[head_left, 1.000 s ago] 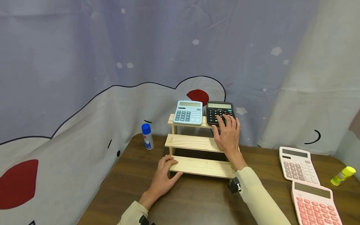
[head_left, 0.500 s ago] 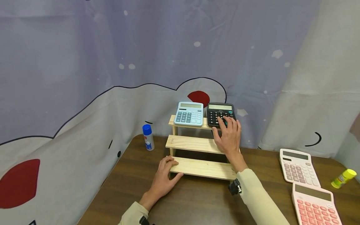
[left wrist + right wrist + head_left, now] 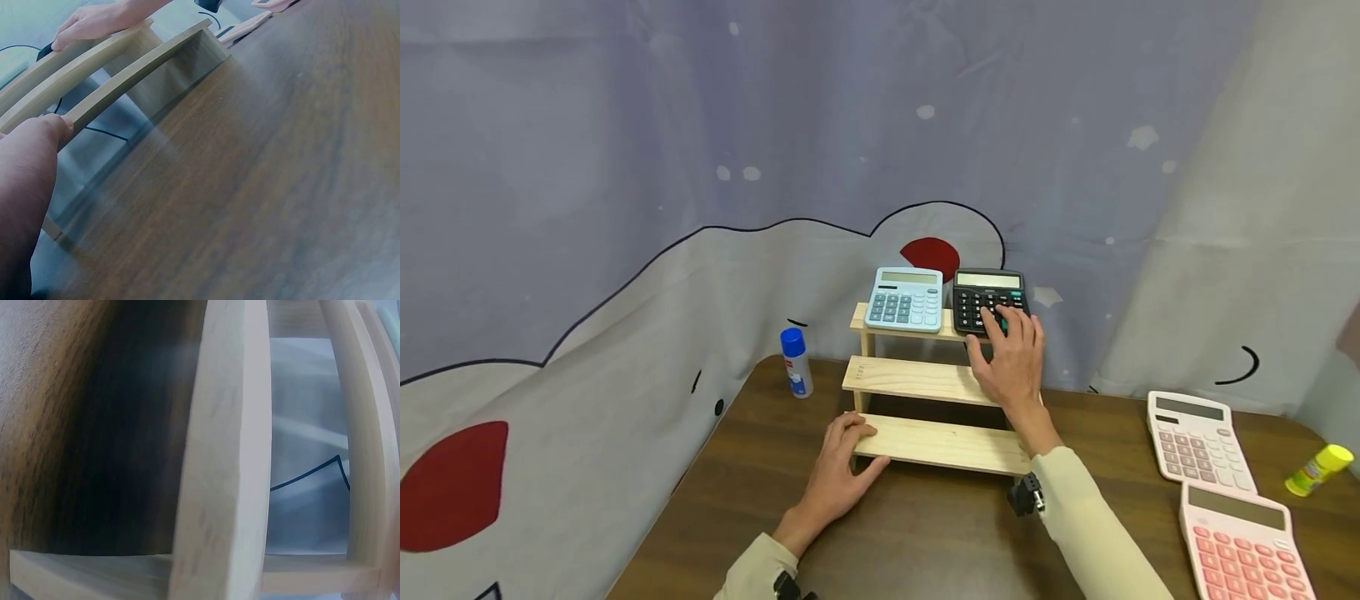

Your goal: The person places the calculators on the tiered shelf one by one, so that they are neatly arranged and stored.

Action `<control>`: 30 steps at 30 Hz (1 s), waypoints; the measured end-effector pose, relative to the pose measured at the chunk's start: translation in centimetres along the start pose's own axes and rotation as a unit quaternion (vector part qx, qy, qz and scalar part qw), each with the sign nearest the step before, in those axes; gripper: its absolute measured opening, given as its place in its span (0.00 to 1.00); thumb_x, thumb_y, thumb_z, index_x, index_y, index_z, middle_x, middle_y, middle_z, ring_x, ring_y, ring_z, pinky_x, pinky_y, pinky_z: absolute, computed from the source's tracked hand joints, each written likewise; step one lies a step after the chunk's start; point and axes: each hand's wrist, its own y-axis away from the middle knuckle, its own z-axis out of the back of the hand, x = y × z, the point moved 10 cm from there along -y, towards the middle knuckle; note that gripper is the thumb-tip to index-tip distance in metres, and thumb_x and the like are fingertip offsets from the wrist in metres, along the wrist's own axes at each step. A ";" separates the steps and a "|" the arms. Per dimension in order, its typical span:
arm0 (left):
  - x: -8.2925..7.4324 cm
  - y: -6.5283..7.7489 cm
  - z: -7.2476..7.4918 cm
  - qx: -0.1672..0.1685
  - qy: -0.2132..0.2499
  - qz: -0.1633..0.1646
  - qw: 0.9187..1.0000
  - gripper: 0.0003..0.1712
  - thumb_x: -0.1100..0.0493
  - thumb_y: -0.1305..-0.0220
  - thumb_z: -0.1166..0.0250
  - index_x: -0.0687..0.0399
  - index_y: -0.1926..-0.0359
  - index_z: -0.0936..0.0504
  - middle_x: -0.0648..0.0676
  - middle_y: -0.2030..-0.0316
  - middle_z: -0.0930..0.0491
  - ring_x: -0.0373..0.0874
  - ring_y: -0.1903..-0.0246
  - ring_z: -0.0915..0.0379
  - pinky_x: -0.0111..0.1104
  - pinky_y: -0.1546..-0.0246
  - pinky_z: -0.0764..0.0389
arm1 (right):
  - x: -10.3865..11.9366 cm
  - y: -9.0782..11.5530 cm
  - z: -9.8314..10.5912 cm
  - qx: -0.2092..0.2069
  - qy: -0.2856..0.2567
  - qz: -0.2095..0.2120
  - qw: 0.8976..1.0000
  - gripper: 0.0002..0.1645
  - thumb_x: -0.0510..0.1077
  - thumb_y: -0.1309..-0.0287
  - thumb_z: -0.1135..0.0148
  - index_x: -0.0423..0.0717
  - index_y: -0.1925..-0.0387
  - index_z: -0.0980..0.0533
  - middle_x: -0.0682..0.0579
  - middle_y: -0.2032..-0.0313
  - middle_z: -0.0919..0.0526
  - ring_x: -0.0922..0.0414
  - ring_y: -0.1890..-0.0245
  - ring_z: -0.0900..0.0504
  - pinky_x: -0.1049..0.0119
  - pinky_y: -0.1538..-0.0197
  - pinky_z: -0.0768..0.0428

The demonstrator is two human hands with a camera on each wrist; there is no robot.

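Note:
In the head view, a three-step wooden display rack (image 3: 940, 443) stands on the table. My left hand (image 3: 835, 471) holds the left end of its lowest step, fingertips on top and thumb at the front edge. The left wrist view shows that thumb (image 3: 62, 127) against the board's edge. On the top step, a light blue calculator (image 3: 904, 298) lies beside a black calculator (image 3: 988, 287). My right hand (image 3: 1011, 358) rests with spread fingers on the black calculator's lower keys, covering some of them. The right wrist view shows mostly the rack's boards (image 3: 219, 450).
A blue-capped bottle (image 3: 796, 363) stands left of the rack. To the right lie a white calculator (image 3: 1198, 442), a pink-keyed calculator (image 3: 1243, 542) touching it, and a yellow glue stick (image 3: 1318, 469). A patterned cloth (image 3: 625, 292) hangs behind the brown table (image 3: 917, 533).
The head view has shifted slightly. Both hands, the rack and the calculators keep their places relative to one another.

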 end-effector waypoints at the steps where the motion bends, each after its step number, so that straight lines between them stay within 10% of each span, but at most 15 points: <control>1: 0.0 0.0 0.1 -0.003 0.000 -0.002 1.000 0.23 0.45 0.41 0.27 0.46 0.48 0.21 0.51 0.40 0.31 0.52 0.30 0.41 0.55 0.33 0.33 | 0.0 -0.1 0.0 0.002 0.000 0.001 1.000 0.29 0.56 0.34 0.45 0.44 0.39 0.23 0.38 0.40 0.26 0.39 0.36 0.32 0.38 0.28 0.45; 15: 0.1 0.1 -0.1 0.004 0.006 0.004 1.000 0.23 0.44 0.40 0.28 0.45 0.48 0.21 0.51 0.40 0.31 0.50 0.31 0.40 0.53 0.33 0.32 | -0.9 0.3 1.1 -0.009 -0.052 -0.008 0.999 0.32 0.57 0.41 0.39 0.40 0.41 0.25 0.38 0.39 0.28 0.39 0.36 0.34 0.37 0.29 0.45; 30: -0.2 0.0 -0.1 -0.010 0.006 -0.018 1.000 0.23 0.44 0.40 0.28 0.46 0.48 0.21 0.52 0.40 0.30 0.52 0.32 0.39 0.56 0.35 0.32 | -2.8 2.6 8.1 0.001 -0.065 -0.005 0.998 0.37 0.54 0.46 0.37 0.33 0.40 0.29 0.35 0.41 0.27 0.37 0.38 0.33 0.38 0.36 0.40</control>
